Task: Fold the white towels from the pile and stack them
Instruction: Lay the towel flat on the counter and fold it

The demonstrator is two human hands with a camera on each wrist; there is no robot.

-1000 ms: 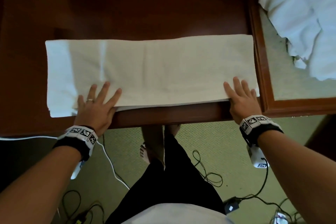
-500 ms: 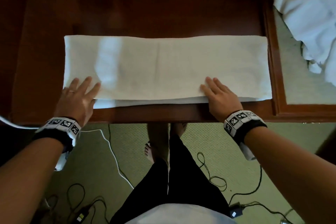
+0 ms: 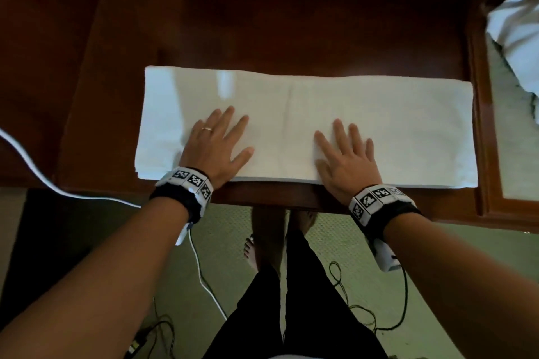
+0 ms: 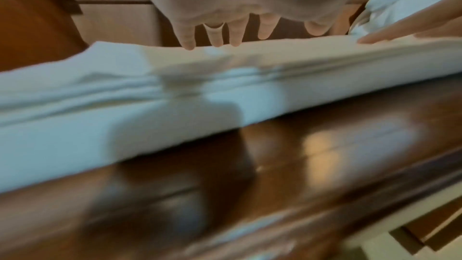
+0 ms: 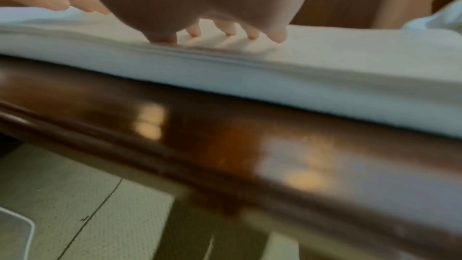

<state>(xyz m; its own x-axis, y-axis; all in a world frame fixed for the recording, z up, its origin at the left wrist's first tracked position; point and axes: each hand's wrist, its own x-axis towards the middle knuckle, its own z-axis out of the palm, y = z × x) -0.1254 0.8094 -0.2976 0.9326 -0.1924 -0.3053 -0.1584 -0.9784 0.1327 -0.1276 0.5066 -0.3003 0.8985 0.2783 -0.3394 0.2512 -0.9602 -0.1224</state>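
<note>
A long white terry towel [image 3: 379, 125], folded lengthwise into a flat strip of several layers, is lying along the near edge of a dark polished wooden table [image 3: 262, 23]. The person's left hand [image 3: 217, 144], wearing a ring, is resting palm down on the towel's left half, fingers straight and spread, gripping nothing. The right hand [image 3: 345, 159] is lying flat just right of the towel's middle, fingers likewise extended and apart. A rumpled pile of white towels [image 3: 522, 38] is sitting well apart at the far right. Cables [image 3: 204, 274] are trailing over the green carpet [image 3: 227, 242] below.
</note>
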